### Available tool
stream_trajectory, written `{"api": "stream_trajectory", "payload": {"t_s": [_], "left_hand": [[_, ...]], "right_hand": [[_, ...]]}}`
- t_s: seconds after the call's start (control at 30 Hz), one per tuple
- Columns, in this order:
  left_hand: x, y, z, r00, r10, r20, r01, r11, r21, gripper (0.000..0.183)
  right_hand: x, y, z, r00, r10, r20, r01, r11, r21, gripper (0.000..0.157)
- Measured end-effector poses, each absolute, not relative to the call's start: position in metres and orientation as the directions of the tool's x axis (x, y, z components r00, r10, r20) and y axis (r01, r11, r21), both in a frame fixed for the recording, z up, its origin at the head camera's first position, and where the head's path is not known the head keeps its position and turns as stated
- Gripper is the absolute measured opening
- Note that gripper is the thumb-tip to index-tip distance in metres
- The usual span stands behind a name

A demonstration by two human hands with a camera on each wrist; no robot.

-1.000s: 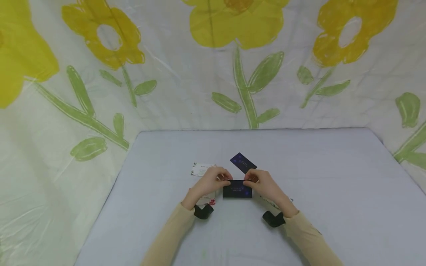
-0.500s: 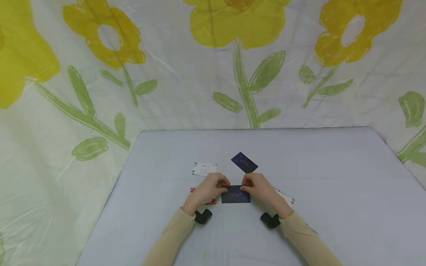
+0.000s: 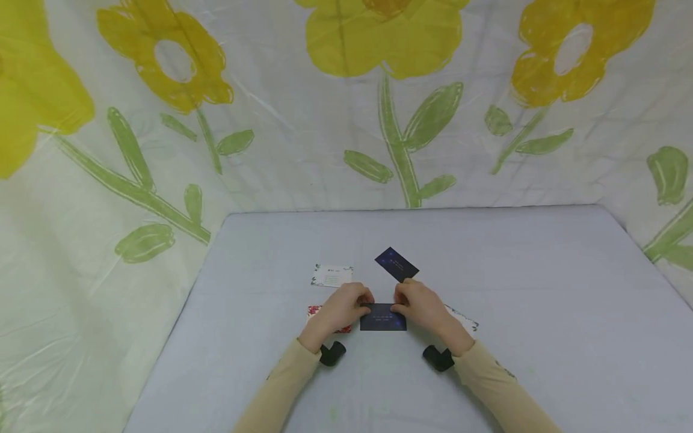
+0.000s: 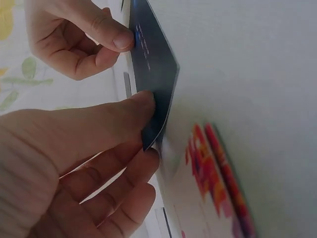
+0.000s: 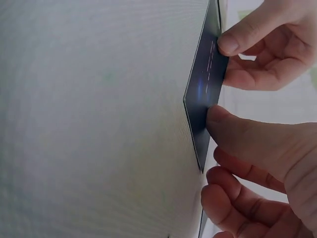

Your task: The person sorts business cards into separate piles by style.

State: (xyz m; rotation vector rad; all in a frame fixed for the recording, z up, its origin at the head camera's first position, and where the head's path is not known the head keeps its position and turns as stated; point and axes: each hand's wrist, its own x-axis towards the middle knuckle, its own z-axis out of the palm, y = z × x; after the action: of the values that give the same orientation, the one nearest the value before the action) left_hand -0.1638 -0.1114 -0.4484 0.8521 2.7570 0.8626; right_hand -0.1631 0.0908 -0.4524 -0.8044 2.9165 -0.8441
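Observation:
Both hands pinch the far long edge of a dark blue card (image 3: 383,322) with small pale lettering, thumbs on its face and fingers behind. My left hand (image 3: 340,308) grips near its left corner, and my right hand (image 3: 425,307) near its right. In the left wrist view a second thin edge shows behind the card's (image 4: 157,69) near corner. The right wrist view has the card (image 5: 200,99) tilted over the white surface. Another dark blue card (image 3: 397,263) lies askew beyond the right hand. Beneath the left wrist, red floral cards (image 4: 213,183) are partly covered.
A white card with leafy corners (image 3: 332,276) lies beyond the left hand. Under the right wrist, a leaf-trimmed white card (image 3: 465,320) is partly hidden. The white-covered table (image 3: 514,252) meets a hanging cloth (image 3: 287,150) painted with yellow flowers at the back.
Since a second ago, both hands have brought the dark blue card slightly nearer the body, uncovering more of the white card behind. Over the last half second they barely move.

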Motion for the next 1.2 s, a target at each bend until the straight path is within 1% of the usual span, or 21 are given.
{"api": "stream_trajectory", "payload": {"t_s": [0.17,0.37,0.47,0.57,0.67,0.73,0.83,0.97,1.03,1.2], "left_hand": [[-0.162,-0.109,-0.446,-0.824,0.562,0.066,0.51,0.687,0.518,0.006],[-0.162,-0.105,-0.443,-0.819,0.571,0.051,0.516,0.696,0.499,0.007],[-0.162,-0.102,-0.44,-0.817,0.575,0.044,0.519,0.701,0.489,0.008],[-0.165,-0.1,-0.436,-0.826,0.561,0.049,0.509,0.708,0.49,0.01],[-0.175,-0.098,-0.431,-0.83,0.551,0.079,0.513,0.703,0.493,0.014],[-0.186,-0.096,-0.428,-0.818,0.565,0.108,0.541,0.691,0.48,0.018],[-0.208,-0.092,-0.427,-0.789,0.603,0.119,0.58,0.666,0.468,0.022],[-0.239,-0.083,-0.434,-0.759,0.646,0.077,0.603,0.653,0.458,0.025],[-0.252,-0.078,-0.439,-0.747,0.663,0.059,0.617,0.656,0.435,0.027],[-0.271,-0.069,-0.447,-0.72,0.694,0.016,0.651,0.667,0.362,0.035]], "right_hand": [[-0.161,0.092,-0.451,-0.876,-0.467,0.121,-0.465,0.75,-0.471,0.021],[-0.162,0.097,-0.451,-0.873,-0.466,0.141,-0.473,0.744,-0.472,0.019],[-0.164,0.104,-0.448,-0.877,-0.448,0.175,-0.471,0.723,-0.506,0.014],[-0.169,0.114,-0.443,-0.885,-0.402,0.236,-0.463,0.707,-0.535,0.01],[-0.174,0.121,-0.436,-0.887,-0.351,0.3,-0.461,0.704,-0.54,0.007],[-0.178,0.123,-0.433,-0.892,-0.323,0.315,-0.448,0.716,-0.535,0.007],[-0.185,0.121,-0.432,-0.916,-0.288,0.281,-0.398,0.751,-0.527,0.013],[-0.195,0.114,-0.438,-0.954,-0.237,0.183,-0.298,0.806,-0.512,0.028],[-0.198,0.11,-0.44,-0.967,-0.214,0.139,-0.255,0.827,-0.501,0.035],[-0.202,0.101,-0.443,-0.979,-0.187,0.078,-0.203,0.878,-0.435,0.051]]}}
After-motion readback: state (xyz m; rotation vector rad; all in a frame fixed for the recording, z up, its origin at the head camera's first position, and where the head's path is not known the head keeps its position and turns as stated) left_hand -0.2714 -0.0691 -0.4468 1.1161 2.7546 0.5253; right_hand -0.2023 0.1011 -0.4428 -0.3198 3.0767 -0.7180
